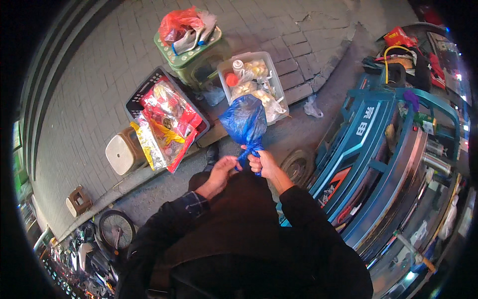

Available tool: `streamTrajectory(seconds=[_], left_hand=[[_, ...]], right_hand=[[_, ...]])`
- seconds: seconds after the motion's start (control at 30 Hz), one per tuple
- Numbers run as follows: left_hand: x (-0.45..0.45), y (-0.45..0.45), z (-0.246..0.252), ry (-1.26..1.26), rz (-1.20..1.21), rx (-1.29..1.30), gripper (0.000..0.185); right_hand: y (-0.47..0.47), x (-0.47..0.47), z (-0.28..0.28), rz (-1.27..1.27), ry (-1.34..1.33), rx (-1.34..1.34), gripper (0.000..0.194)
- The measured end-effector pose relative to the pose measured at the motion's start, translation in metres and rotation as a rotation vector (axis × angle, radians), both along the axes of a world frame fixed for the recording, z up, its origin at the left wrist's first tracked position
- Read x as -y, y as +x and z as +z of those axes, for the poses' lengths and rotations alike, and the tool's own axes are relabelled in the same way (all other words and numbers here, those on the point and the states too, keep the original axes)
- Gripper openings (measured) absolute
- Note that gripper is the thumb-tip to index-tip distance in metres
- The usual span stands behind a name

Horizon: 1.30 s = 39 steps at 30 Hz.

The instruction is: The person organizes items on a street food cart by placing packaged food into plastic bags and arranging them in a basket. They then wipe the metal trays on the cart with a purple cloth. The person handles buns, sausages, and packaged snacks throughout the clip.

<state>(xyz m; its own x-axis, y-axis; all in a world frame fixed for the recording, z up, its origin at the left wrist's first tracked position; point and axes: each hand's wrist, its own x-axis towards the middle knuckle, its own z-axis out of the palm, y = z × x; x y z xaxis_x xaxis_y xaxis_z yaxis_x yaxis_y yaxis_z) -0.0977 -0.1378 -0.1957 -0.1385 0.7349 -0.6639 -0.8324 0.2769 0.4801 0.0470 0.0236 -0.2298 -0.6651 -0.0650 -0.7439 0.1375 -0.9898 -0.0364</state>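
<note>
A filled blue plastic bag (244,117) bulges out in front of my body, its neck twisted and gathered. My right hand (263,163) is closed around the bag's neck. With its fingertips my left hand (226,166) pinches a twisted end of the same bag. What the bag contains cannot be made out through the plastic. Just beyond it stands a translucent plastic bin (282,99) with a white squeeze bottle (238,65), a red-orange lid (231,79) and several knotted clear bags of food.
Left of the bin, a dark plastic crate (134,101) holds red packaging beside a beige stool (119,153). Work gloves (186,41) and a red bag (179,22) lie on a green stool (179,61). A blue cargo tricycle (358,130) stands at right. A curb (127,187) crosses the ground.
</note>
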Motion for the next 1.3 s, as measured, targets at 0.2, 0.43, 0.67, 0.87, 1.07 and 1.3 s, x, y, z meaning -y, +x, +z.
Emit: streamTrajectory(seconds=[0.2,0.43,0.67,0.87,1.07,1.3], left_hand=[[-0.048,0.065,-0.089,-0.072,-0.004,0.289,0.012],[-0.068,0.043,-0.121,-0.287,-0.027,0.129,0.034],[0.062,0.018,-0.125,-0.62,0.127,0.062,0.026],[0.154,-0.029,-0.14,-0.936,0.171,-0.596,0.023],[0.216,-0.152,-0.183,-1.292,0.147,-1.366,0.057],[0.294,-0.218,-0.261,-1.452,0.601,-0.611,0.101]], right_hand=[[0.036,-0.042,-0.038,0.021,-0.007,-0.054,0.03],[-0.02,-0.16,-0.141,0.192,0.756,0.614,0.045],[-0.09,-0.288,-0.273,0.313,0.912,0.512,0.06],[-0.096,-0.299,-0.329,0.994,1.579,0.935,0.083],[-0.086,-0.261,-0.282,0.816,2.096,1.019,0.097],[-0.154,-0.083,-0.188,0.773,2.172,0.045,0.054]])
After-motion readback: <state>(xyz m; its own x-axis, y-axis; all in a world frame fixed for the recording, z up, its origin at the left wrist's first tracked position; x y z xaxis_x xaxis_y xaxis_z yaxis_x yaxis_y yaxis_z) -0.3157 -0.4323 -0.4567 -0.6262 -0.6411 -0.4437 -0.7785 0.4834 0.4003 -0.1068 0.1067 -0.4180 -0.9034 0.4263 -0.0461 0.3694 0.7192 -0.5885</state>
